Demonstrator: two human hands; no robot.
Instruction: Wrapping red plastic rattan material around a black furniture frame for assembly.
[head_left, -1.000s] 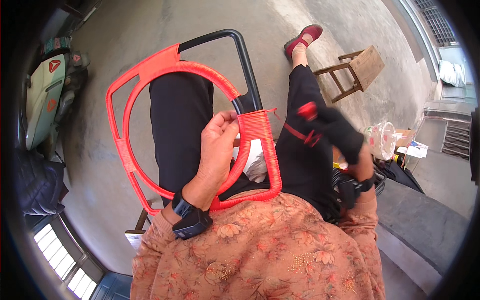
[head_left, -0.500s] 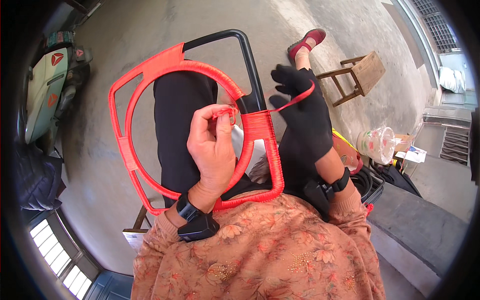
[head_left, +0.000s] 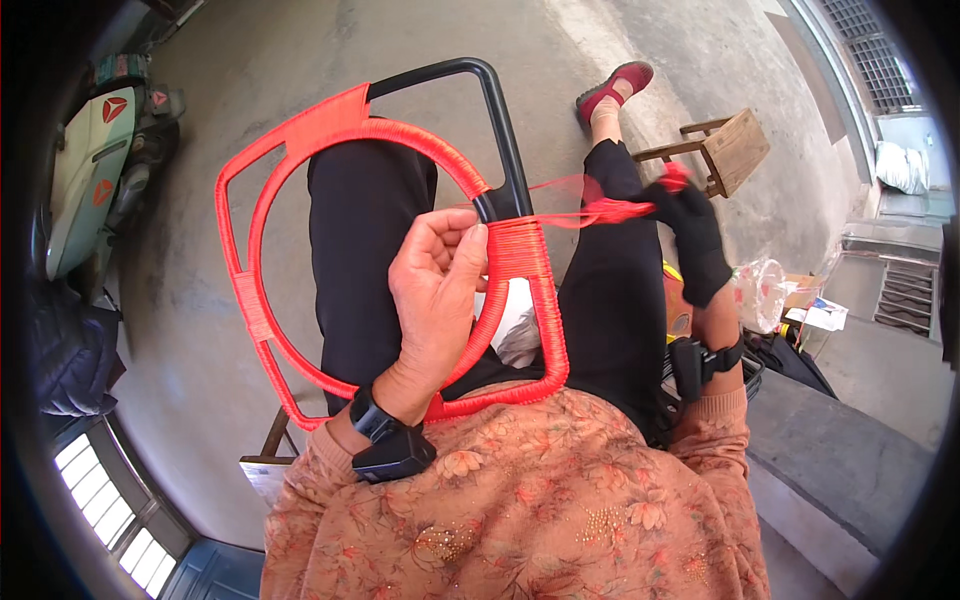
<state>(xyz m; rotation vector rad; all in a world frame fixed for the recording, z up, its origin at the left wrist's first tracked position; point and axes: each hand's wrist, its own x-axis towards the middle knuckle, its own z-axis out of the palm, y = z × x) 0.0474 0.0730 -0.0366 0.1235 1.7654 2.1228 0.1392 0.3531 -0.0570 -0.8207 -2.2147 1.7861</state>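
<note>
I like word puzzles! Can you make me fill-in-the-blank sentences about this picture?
1. The cord being wrapped around the frame is ____.
2. The right hand wears a ____ glove.
3. The left hand is ____, with no glove.
4. Beyond the knees stands a small ____ stool.

Missing words: red; black; bare; wooden

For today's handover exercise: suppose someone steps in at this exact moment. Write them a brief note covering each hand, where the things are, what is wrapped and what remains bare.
Left hand: bare, pressing the wound red cord against the frame on the lap.
Right hand: in a black glove, pulling the cord taut out to the right.
Done: ring, left side and lower right bar are wrapped red.
Left: the black top-right bar is bare.
</note>
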